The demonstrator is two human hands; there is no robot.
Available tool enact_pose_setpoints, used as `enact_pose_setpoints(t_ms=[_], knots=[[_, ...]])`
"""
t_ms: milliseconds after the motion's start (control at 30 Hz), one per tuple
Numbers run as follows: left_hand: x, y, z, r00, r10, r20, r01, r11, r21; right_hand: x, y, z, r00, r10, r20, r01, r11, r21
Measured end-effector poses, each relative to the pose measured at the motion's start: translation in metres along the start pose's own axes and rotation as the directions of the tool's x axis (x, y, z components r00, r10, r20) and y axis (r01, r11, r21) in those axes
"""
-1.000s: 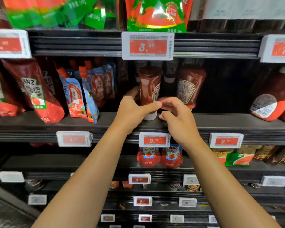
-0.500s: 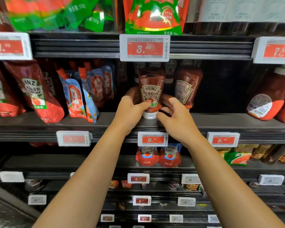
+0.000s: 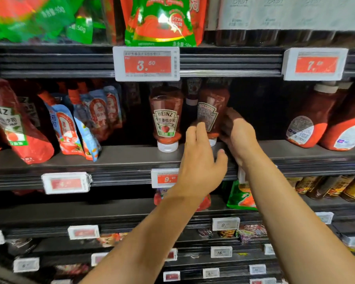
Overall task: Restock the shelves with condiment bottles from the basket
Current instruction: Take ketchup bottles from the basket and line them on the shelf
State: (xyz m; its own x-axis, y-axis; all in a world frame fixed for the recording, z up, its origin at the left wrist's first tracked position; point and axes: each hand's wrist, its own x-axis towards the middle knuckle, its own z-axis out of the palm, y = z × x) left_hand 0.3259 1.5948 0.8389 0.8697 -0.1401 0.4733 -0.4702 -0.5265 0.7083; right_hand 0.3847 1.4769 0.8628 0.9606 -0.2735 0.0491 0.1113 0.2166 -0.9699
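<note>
I count two upside-down ketchup bottles at the front of the middle shelf point(image 3: 119, 160), both standing on their white caps. The left bottle point(image 3: 166, 117) stands free with its Heinz label facing me. The right bottle point(image 3: 212, 111) shows its back label, and both my hands are on it. My left hand point(image 3: 199, 160) has its fingers straight, the tips touching the bottle's lower left side, thumb spread out to the right. My right hand point(image 3: 237, 134) curls round the bottle's right side in shadow, so that grip is closed on it. A third, darker bottle is dimly visible behind, between the two. Left of them lean several blue spouted pouches point(image 3: 70, 128) and a red Heinz pouch point(image 3: 14, 128). Two large bottles point(image 3: 316, 121) sit at far right. Price tags point(image 3: 147, 63) line dark store shelving above and below.
</note>
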Motion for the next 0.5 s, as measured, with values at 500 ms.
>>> enact_pose_setpoints(t_ms=[500], knots=[[0.044, -0.006, 0.006, 0.978, -0.205, 0.026, 0.205, 0.978, -0.021, 0.002, 0.004, -0.02, 0.985, -0.062, 0.162, 0.037, 0.987, 0.155]])
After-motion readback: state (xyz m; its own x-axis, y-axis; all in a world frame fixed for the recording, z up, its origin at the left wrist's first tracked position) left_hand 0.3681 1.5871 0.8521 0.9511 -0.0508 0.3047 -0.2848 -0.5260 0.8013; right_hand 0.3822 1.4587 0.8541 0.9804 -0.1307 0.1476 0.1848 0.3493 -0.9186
